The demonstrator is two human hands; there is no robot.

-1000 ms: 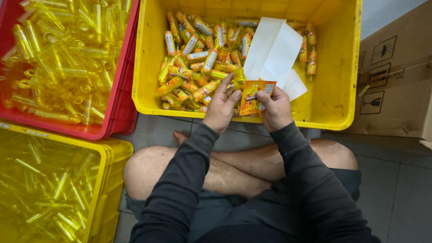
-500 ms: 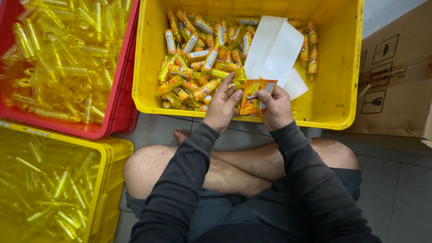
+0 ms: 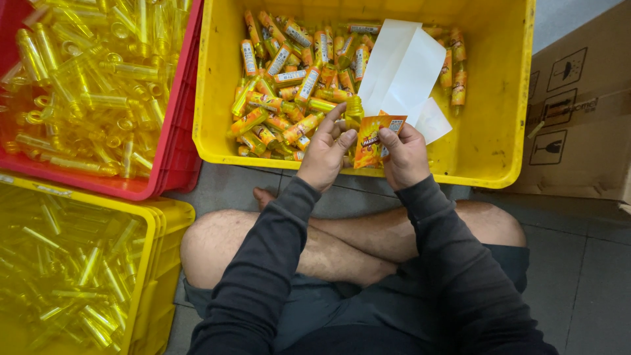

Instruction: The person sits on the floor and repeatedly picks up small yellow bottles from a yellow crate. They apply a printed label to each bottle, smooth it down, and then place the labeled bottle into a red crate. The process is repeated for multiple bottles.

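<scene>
I sit cross-legged on the floor, both hands raised over the front rim of a yellow crate (image 3: 499,151). My left hand (image 3: 327,152) grips a small yellow plastic tube (image 3: 354,110), its fingertips also touching an orange label. My right hand (image 3: 404,154) pinches that orange printed label (image 3: 373,139) by its right side, right next to the tube. Inside the crate lies a heap of labelled orange-and-yellow tubes (image 3: 284,85), just beyond my left hand. White backing sheets (image 3: 402,69) rest on the pile above my right hand.
A red crate (image 3: 172,141) at upper left is full of bare yellow tubes. Another yellow crate (image 3: 154,263) of bare tubes stands at lower left beside my knee. A brown cardboard box (image 3: 578,112) sits on the grey floor at right.
Both hands hold almost the same place. The label and tube between them have shifted only slightly.
</scene>
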